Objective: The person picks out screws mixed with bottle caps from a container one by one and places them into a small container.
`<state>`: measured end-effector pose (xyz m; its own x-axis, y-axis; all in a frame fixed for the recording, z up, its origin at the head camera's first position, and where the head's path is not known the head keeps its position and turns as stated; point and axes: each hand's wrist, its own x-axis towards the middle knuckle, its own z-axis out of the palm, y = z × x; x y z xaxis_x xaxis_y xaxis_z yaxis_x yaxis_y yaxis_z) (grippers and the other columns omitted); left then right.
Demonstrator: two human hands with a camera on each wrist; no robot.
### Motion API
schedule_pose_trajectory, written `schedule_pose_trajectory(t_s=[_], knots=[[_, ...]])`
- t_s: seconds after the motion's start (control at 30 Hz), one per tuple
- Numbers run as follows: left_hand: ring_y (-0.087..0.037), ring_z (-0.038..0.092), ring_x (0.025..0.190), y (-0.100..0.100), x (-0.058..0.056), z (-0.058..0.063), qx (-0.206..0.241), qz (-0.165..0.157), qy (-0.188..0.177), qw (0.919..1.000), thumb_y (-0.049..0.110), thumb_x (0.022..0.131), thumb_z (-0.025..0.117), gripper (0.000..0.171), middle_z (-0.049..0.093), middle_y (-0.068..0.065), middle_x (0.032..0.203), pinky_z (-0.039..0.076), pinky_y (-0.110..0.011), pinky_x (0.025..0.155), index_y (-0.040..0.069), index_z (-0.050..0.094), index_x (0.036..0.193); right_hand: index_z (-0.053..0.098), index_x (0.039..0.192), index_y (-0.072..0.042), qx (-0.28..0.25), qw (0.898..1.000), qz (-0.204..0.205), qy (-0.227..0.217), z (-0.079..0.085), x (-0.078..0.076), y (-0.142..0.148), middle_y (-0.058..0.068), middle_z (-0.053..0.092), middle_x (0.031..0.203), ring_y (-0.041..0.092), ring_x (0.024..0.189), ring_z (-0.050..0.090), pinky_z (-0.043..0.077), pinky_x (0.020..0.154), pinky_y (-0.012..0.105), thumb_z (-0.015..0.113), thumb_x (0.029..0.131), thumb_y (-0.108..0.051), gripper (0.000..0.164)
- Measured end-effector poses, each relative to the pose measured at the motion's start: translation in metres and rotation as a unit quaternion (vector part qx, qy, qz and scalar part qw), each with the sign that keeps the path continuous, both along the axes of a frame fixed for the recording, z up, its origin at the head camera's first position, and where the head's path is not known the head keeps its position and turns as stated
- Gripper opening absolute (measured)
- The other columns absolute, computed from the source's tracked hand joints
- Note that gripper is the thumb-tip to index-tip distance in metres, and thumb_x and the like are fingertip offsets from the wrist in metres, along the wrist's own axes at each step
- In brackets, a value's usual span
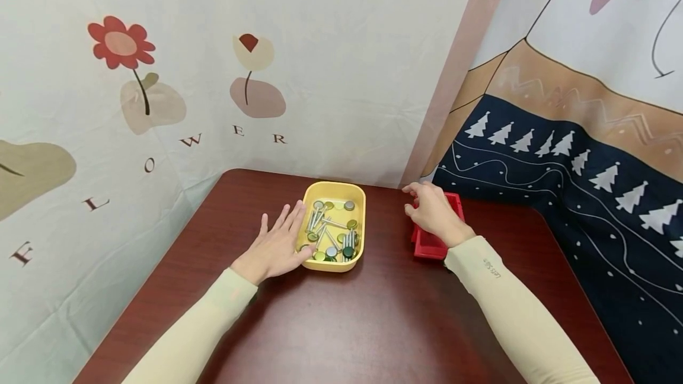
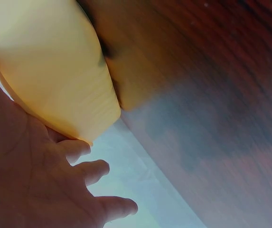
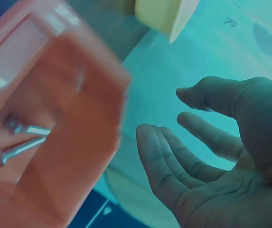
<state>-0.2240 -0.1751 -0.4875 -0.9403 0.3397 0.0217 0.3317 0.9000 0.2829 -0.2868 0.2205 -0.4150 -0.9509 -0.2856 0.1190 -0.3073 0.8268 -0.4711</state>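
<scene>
Left hand [image 1: 277, 248] lay spread against the yellow tray [image 1: 331, 266], empty right hand [image 1: 434, 212] loose by the red bin [image 1: 429, 251]; careless knock could've spilled bolts [image 3: 24, 146] tbh.

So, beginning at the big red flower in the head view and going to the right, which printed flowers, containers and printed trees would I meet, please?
Big red flower → smaller tulip-like flower → yellow container → red container → row of white trees.
</scene>
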Motion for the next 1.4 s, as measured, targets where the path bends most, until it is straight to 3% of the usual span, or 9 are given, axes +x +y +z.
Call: schedule_pose_trajectory(t_s=[0.2, 0.63, 0.77, 0.87, 0.97, 1.4], knots=[[-0.045, 0.015, 0.184, 0.002, 0.000, 0.001, -0.001, -0.003, -0.005, 1.0000, 0.062, 0.116, 0.057, 0.101, 0.008, -0.010, 0.199, 0.010, -0.089, 0.138, 0.007, 0.014, 0.188, 0.072, 0.150, 0.001, -0.001, 1.000, 0.018, -0.003, 0.003, 0.007, -0.021, 0.028, 0.074, 0.140, 0.043, 0.124, 0.080, 0.070, 0.108, 0.054, 0.080, 0.106, -0.008, 0.046], [-0.043, 0.011, 0.185, 0.005, 0.000, 0.001, 0.004, -0.003, -0.008, 1.0000, 0.063, 0.115, 0.057, 0.103, 0.006, -0.009, 0.199, 0.008, -0.089, 0.138, 0.007, 0.011, 0.188, 0.073, 0.150, -0.002, 0.037, 0.998, 0.056, -0.018, 0.009, 0.015, -0.069, 0.023, 0.077, 0.139, 0.038, 0.127, 0.078, 0.070, 0.106, 0.049, 0.083, 0.106, -0.013, 0.046], [-0.043, 0.012, 0.185, 0.005, 0.000, 0.003, 0.004, -0.003, -0.008, 1.0000, 0.064, 0.115, 0.057, 0.103, 0.007, -0.009, 0.199, 0.008, -0.089, 0.138, 0.008, 0.011, 0.188, 0.074, 0.150, 0.000, 0.049, 0.996, 0.076, -0.015, 0.008, 0.014, -0.081, 0.022, 0.079, 0.137, 0.034, 0.120, 0.077, 0.070, 0.104, 0.046, 0.084, 0.105, -0.012, 0.047], [-0.044, 0.013, 0.185, 0.004, 0.000, 0.004, 0.001, -0.003, -0.009, 1.0000, 0.064, 0.115, 0.057, 0.103, 0.007, -0.010, 0.199, 0.009, -0.089, 0.138, 0.007, 0.011, 0.188, 0.075, 0.147, 0.000, 0.055, 0.993, 0.102, -0.010, 0.006, 0.013, -0.090, 0.021, 0.081, 0.130, 0.030, 0.108, 0.075, 0.070, 0.095, 0.041, 0.084, 0.105, -0.010, 0.044], [-0.044, 0.013, 0.185, 0.003, 0.000, 0.004, -0.001, -0.004, -0.007, 1.0000, 0.064, 0.115, 0.056, 0.103, 0.008, -0.010, 0.199, 0.009, -0.090, 0.137, 0.007, 0.012, 0.188, 0.077, 0.143, 0.000, 0.058, 0.990, 0.125, -0.008, 0.005, 0.012, -0.101, 0.020, 0.082, 0.128, 0.031, 0.108, 0.077, 0.069, 0.092, 0.041, 0.083, 0.105, -0.009, 0.040], [-0.044, 0.012, 0.185, 0.001, 0.000, 0.003, -0.002, -0.003, -0.012, 0.9999, 0.064, 0.115, 0.057, 0.103, 0.006, -0.010, 0.199, 0.008, -0.089, 0.138, 0.007, 0.011, 0.188, 0.080, 0.138, 0.004, 0.135, 0.975, 0.168, -0.060, 0.007, 0.005, -0.146, 0.022, 0.083, 0.140, 0.033, 0.120, 0.083, 0.070, 0.105, 0.046, 0.084, 0.104, -0.011, 0.037]])
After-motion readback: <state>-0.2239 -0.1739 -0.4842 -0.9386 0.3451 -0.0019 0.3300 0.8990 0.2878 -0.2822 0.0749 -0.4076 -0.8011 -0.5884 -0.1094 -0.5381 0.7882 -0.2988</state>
